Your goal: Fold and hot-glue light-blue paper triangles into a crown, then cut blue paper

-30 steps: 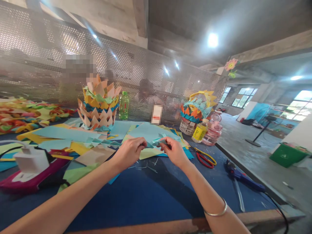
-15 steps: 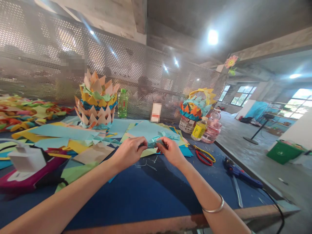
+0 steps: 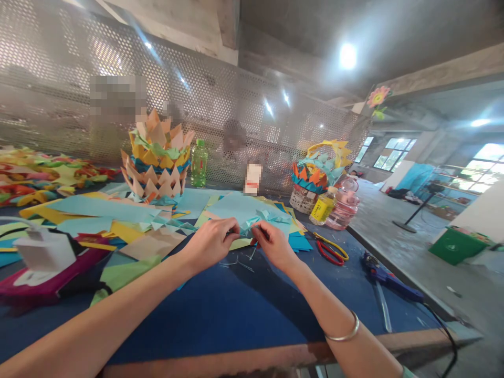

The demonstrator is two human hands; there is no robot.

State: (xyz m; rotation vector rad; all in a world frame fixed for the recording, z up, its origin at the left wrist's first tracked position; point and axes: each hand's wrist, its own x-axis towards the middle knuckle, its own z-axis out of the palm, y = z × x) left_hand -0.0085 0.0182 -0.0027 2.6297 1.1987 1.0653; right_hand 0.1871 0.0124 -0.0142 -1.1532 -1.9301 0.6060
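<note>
Between my hands is a small piece of folded light-blue paper (image 3: pixel 246 227), partly hidden by my fingers. My left hand (image 3: pixel 214 239) pinches its left side, thumb against curled fingers. On the other side my right hand (image 3: pixel 272 242) grips it with thumb and fingertips. Just behind them lie light-blue paper sheets (image 3: pixel 228 206) and more folded light-blue pieces (image 3: pixel 271 215) on the stack. A small reddish bit shows under my right fingertips; I cannot tell what it is.
A tiered folded-paper basket (image 3: pixel 155 168) and green bottle (image 3: pixel 199 164) stand behind left. To the right are a handled paper basket (image 3: pixel 309 181), yellow-labelled bottle (image 3: pixel 323 206), pink jug (image 3: pixel 342 207), scissors (image 3: pixel 331 250) and a glue gun (image 3: pixel 389 278). A power strip (image 3: pixel 47 273) lies left.
Both hands stay almost in place, still pinching the folded paper. The fingers shift only slightly, and the view moves a little.
</note>
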